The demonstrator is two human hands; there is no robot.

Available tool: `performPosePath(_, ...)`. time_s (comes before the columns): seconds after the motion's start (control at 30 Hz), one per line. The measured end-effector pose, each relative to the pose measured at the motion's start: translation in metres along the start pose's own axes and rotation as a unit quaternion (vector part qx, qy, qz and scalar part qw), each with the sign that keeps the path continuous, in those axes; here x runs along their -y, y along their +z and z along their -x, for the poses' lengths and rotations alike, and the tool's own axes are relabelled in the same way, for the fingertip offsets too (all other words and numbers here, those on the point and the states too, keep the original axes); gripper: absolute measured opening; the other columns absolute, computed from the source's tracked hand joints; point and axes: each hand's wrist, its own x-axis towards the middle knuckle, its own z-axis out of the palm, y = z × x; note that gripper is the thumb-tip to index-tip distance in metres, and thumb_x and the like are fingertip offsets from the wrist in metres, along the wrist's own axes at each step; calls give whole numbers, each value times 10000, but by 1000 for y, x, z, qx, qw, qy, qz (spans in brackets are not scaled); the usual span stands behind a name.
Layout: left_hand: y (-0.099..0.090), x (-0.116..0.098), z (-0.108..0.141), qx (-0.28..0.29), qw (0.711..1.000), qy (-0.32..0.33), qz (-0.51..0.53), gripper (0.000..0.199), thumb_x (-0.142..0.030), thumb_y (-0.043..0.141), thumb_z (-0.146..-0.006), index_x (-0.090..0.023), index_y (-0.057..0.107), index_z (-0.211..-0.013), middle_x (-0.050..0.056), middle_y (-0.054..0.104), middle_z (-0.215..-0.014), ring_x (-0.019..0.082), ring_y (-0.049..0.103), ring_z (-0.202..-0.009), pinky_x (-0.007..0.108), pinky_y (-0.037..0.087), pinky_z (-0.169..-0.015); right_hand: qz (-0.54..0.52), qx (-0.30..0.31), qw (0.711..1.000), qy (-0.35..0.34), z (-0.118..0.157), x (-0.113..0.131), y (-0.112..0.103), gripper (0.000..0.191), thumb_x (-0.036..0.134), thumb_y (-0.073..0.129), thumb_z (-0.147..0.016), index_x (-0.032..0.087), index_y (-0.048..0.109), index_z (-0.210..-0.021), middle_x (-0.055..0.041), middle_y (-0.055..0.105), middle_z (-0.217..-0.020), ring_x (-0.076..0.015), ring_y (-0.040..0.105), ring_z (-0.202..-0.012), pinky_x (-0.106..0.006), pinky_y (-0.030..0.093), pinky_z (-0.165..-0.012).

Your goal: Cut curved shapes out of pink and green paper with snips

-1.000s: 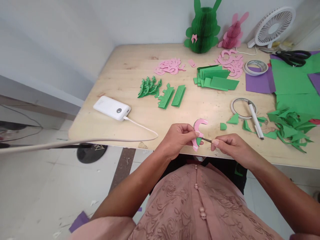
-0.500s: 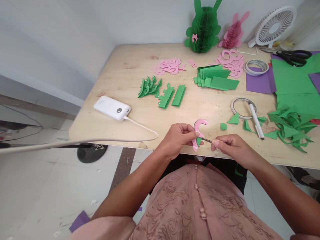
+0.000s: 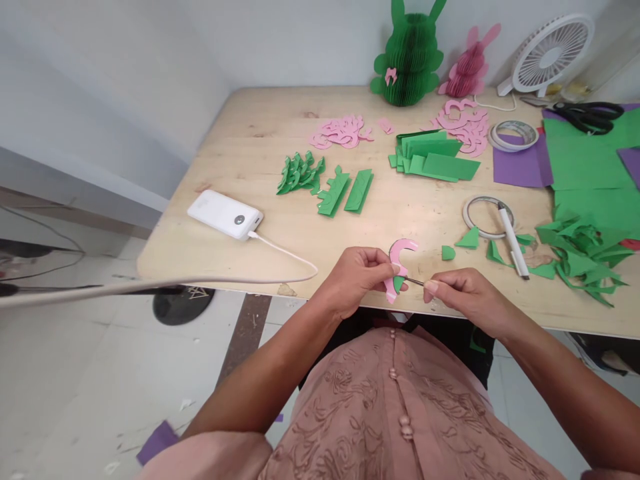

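Observation:
My left hand (image 3: 363, 277) is pinching a pink C-shaped paper cutout (image 3: 396, 248) near the front edge of the table. A small green paper piece (image 3: 399, 283) lies against the cutout just below my thumb. Between the thumb and fingers of my right hand (image 3: 453, 288) are slim dark metal tweezers (image 3: 415, 281), whose tip meets the green piece. My fingers hide part of both papers and the back of the tweezers.
A power bank (image 3: 225, 215) with a white cable lies to the left. Behind are green cutouts (image 3: 301, 173), pink cutouts (image 3: 341, 131) and folded green strips (image 3: 435, 157). Tape rolls (image 3: 513, 135), a pen (image 3: 513, 241), scissors (image 3: 590, 117) and green scraps (image 3: 583, 253) are on the right.

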Motion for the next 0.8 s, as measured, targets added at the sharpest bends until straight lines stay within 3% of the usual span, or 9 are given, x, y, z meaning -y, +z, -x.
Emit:
performPosePath(0.3, -1, 0, 0, 4, 1000, -5, -17, 274, -271, 781, -576, -135, 544, -554, 12, 623, -545, 169, 660, -589, 247, 467, -565, 2, -3, 1000, -4, 0, -4, 0, 437, 530, 531, -821, 161, 645, -616, 58, 241, -506, -92, 215, -478, -261, 164, -453)
performPosePath(0.8, -1, -1, 1, 18, 1000, 3, -5, 284, -272, 798, -564, -136, 549, -556, 0, 602, -524, 169, 659, -565, 252, 483, -561, 17, -15, 1000, -22, 0, -6, -1, 424, 525, 550, -808, 172, 665, -603, 15, 418, -551, -108, 320, -516, -256, 232, -463)
